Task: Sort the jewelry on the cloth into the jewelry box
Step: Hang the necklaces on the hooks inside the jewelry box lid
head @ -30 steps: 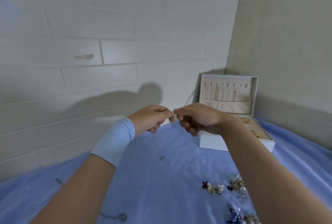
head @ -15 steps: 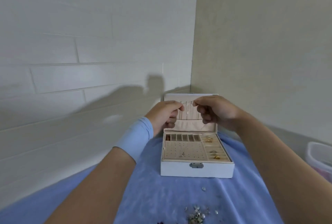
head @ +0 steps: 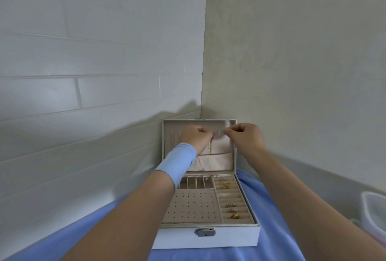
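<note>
A person's left hand (head: 195,137) and right hand (head: 245,137) are raised side by side, close together, in front of the upright lid (head: 226,157) of an open white jewelry box (head: 229,238). The fingers (head: 230,131) of each hand are curled, thumb and forefinger pressed together to pinch a fine gold chain (head: 211,146). A short length of it hangs below the left hand against the lid's pale lining, and the stretch between the hands is too thin and blurred to follow. The box sits on a blue cloth (head: 271,208) in a corner where two walls meet, its grey latch (head: 205,232) facing the camera. Several gold rings (head: 235,216) sit in the padded rolls on the tray's right side, beside a panel of small holes (head: 192,206). A light blue wristband (head: 177,163) wraps the left wrist, and a clear plastic tub (head: 373,206) shows at the right edge
</note>
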